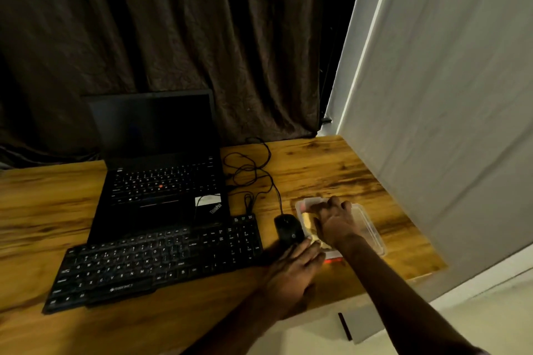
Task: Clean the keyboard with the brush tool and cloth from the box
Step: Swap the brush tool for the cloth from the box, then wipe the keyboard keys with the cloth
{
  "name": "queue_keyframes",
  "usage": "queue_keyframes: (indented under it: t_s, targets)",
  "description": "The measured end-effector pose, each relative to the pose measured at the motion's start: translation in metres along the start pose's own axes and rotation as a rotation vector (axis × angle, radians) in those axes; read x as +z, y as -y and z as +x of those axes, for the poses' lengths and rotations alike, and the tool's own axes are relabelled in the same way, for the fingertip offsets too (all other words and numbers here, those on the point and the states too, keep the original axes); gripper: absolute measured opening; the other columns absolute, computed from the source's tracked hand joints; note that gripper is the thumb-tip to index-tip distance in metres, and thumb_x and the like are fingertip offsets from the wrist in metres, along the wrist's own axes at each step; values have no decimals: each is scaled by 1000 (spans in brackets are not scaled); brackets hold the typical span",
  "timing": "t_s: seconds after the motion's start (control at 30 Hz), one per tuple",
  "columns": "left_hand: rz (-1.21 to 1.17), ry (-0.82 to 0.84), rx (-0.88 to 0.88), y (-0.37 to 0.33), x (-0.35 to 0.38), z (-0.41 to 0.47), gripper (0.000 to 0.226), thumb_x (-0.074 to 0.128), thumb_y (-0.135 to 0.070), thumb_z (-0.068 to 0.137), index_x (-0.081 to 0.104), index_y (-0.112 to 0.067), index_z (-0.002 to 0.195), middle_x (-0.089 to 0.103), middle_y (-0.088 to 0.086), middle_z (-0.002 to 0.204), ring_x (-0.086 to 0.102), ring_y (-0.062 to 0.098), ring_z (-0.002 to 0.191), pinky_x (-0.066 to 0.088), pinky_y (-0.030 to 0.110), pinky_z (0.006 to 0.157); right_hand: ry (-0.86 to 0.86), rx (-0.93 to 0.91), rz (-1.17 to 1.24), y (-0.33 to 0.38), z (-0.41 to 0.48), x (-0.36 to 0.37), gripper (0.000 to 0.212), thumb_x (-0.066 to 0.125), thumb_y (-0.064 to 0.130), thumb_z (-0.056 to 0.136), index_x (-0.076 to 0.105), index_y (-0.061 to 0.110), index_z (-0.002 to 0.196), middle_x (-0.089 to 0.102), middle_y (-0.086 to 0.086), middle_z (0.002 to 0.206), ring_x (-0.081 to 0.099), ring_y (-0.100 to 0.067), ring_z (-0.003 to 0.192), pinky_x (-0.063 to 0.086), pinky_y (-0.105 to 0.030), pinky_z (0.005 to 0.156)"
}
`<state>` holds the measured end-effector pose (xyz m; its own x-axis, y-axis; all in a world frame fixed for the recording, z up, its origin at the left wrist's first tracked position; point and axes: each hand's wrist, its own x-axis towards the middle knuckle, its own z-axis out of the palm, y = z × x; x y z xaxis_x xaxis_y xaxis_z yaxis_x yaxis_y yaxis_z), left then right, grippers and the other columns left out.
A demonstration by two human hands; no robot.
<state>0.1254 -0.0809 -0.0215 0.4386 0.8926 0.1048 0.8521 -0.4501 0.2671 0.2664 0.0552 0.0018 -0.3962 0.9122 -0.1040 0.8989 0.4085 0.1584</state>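
Wood-grain desk (331, 164), dark brown curtain (173, 37) behind, low light. Black full-size keyboard (161, 256) sits in front of an open black laptop (164, 181), untouched, so cleaning hasn't started. Clear rectangular plastic box (372, 228) is at the desk's right end, just beside a black wired mouse (288, 229).

Right hand (336, 220) is down inside the box, fingers curled over a yellow cloth (307, 222); can't tell what they pinch. Left hand (291, 271) lies flat at the box's near corner, fingers straight and together, probably bracing it so it doesn't slide. Brush tool not discernible.
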Motion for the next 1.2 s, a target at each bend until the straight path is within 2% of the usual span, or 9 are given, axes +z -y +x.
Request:
queue_keyframes:
  t_s: [0.2,0.37,0.5,0.6,0.67,0.8,0.93,1.03,1.2]
  targets:
    - [5,103,60,4,-5,1,68,53,-26,98,20,-16,156,12,3,164,2,18,152,-4,37,122,120,-1,-28,11,3,10,53,37,29,98,32,20,150,37,-12,152,28,-34,138,25,-50,103]
    - [-42,212,37,5,-17,8,66,55,-26,98,23,-17,155,14,2,164,3,19,151,0,40,124,121,-25,57,3,9,6,66,24,46,85,40,28,147,33,-8,155,26,-32,139,19,-48,107]
    - [-357,240,-184,3,-27,8,63,59,-36,94,32,-32,151,25,-9,160,17,13,148,16,40,121,100,-5,186,-9,9,-4,47,54,52,88,53,33,130,35,1,154,24,-27,143,16,-48,112]
    - [-623,71,-298,3,-38,5,54,58,-40,94,40,-40,145,39,-19,147,42,9,134,43,26,105,25,82,460,-24,8,-24,35,66,56,80,54,33,104,51,-1,136,35,-24,135,21,-40,109]
    - [-732,-101,-369,6,-49,6,52,60,-33,96,42,-37,145,42,-22,139,48,4,126,43,7,90,-73,65,641,-29,8,-41,37,71,58,71,53,35,94,56,1,124,44,-24,128,29,-41,108]
    - [-804,-396,-437,24,-70,5,62,63,-35,94,35,-39,149,35,-22,147,37,-3,132,40,20,103,-245,-54,848,-9,9,-73,29,76,48,60,52,37,72,56,12,126,47,-14,124,40,-37,102]
    - [-756,-536,-419,50,-89,-7,67,67,-36,91,35,-35,150,32,-32,144,32,-18,130,31,3,101,-305,-247,931,39,3,-93,24,72,44,65,52,35,75,59,19,95,58,-14,101,50,-42,86]
    - [-771,-606,-388,70,-103,-30,48,68,-31,92,50,-41,135,53,-29,134,48,-10,124,41,11,99,-325,-374,995,77,1,-96,22,75,34,71,60,24,84,60,13,81,60,-6,80,50,-31,70]
    - [-1122,-672,-501,106,-112,-85,20,69,-31,89,72,-33,109,74,1,101,69,16,94,56,29,77,-162,-482,1156,141,1,-101,25,79,15,83,69,22,105,70,10,104,65,-6,103,52,-25,88]
